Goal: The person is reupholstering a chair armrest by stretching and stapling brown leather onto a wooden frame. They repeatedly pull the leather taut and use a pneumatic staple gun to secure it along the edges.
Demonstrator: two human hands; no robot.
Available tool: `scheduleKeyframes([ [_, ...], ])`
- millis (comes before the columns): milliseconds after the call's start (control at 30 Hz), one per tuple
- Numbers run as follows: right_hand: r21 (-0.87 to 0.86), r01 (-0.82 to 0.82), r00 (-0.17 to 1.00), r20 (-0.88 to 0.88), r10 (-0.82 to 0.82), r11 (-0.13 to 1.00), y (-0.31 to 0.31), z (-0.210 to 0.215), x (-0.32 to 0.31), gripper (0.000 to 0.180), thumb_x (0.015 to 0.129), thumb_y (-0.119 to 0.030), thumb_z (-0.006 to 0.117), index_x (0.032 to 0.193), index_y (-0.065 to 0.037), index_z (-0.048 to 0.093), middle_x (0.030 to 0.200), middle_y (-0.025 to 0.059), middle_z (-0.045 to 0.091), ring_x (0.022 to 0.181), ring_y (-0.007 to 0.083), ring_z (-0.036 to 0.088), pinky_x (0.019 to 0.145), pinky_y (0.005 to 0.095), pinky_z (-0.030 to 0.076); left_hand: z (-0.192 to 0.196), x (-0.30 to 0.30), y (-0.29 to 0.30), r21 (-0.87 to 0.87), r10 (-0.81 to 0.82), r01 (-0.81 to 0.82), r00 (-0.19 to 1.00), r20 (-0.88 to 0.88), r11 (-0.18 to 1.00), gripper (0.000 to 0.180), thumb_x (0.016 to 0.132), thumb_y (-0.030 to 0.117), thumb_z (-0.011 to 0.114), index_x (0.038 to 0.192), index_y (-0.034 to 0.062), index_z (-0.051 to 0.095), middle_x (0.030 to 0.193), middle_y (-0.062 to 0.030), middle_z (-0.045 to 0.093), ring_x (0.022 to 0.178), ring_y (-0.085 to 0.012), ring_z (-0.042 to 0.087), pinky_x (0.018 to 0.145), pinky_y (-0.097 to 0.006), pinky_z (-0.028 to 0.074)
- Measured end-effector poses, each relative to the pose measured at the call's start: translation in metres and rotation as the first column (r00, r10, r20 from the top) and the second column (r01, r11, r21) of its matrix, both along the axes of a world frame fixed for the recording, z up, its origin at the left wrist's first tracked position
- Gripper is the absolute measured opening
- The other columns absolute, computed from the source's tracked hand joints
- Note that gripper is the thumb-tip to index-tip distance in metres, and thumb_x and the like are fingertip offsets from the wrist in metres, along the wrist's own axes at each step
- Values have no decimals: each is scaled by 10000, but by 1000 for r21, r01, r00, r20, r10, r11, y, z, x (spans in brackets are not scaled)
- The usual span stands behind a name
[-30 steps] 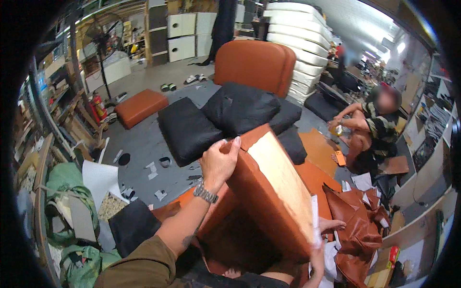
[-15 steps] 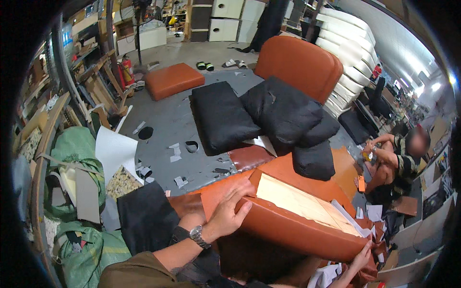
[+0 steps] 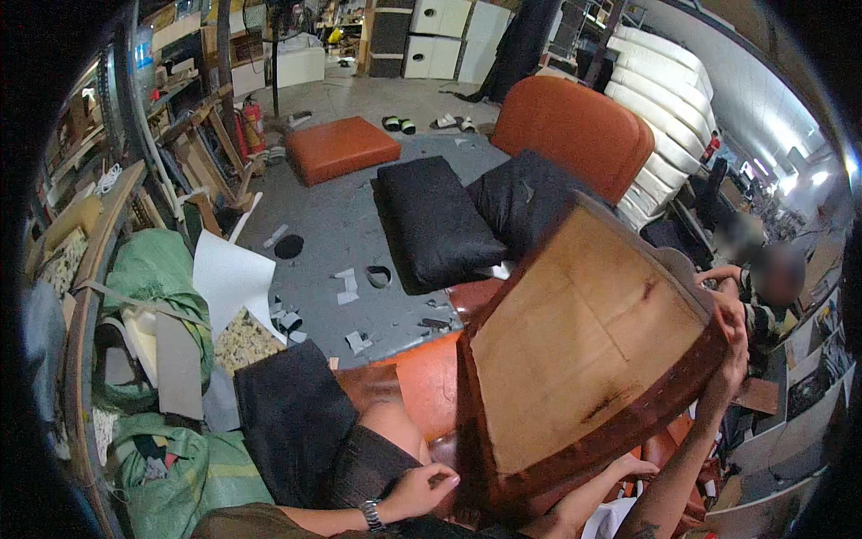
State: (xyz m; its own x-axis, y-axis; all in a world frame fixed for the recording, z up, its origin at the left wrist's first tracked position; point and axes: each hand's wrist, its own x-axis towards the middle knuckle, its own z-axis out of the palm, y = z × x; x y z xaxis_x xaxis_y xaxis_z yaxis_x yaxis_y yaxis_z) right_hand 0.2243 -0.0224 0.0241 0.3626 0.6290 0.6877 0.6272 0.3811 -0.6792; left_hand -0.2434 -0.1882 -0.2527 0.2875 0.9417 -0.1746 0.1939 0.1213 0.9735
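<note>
In front of me a cushion-like upholstered panel stands tilted up, its tan, stained backing facing me and reddish-brown leather folded round its edges. My right hand grips its upper right edge. Beside the panel's lower left corner is my left hand, a metal watch on its wrist; its fingers are stretched out and hold nothing. Orange-brown leather lies under and left of the panel. A black piece of material is left of my bent knee.
Black cushions lie ahead on the grey mat, near an orange square cushion and an orange rounded backrest. White padded pieces are stacked behind. Green sacks stand left. Another person sits at right.
The panel has swung up from lying low, turning its backing toward me. My left hand has let go and dropped nearer my body; my right hand has risen with the panel's edge.
</note>
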Motion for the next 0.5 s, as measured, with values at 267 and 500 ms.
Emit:
scheduleKeyframes([
  [267, -172, -112, 919, -392, 36, 979, 8, -4, -25, 608, 1122, -386, 521, 1599, -10, 506, 1538, 139, 586, 1434, 244, 546, 1202, 386, 416, 45, -47, 61, 120, 96, -127, 967, 234, 985, 248, 1122, 235, 676, 1201, 16, 760, 1151, -34, 797, 1011, -99, 708, 878, -308, 593],
  [500, -157, -404, 857, -409, 314, 901, -51, 2, -53, 692, 1133, -420, 574, 1710, -89, 382, 1668, 113, 473, 1538, 252, 451, 1280, 381, 333, 91, -125, 122, 38, 341, -381, 865, 369, 924, 388, 1169, 418, 538, 1328, 103, 700, 1195, -29, 773, 1092, -154, 697, 867, -344, 590],
])
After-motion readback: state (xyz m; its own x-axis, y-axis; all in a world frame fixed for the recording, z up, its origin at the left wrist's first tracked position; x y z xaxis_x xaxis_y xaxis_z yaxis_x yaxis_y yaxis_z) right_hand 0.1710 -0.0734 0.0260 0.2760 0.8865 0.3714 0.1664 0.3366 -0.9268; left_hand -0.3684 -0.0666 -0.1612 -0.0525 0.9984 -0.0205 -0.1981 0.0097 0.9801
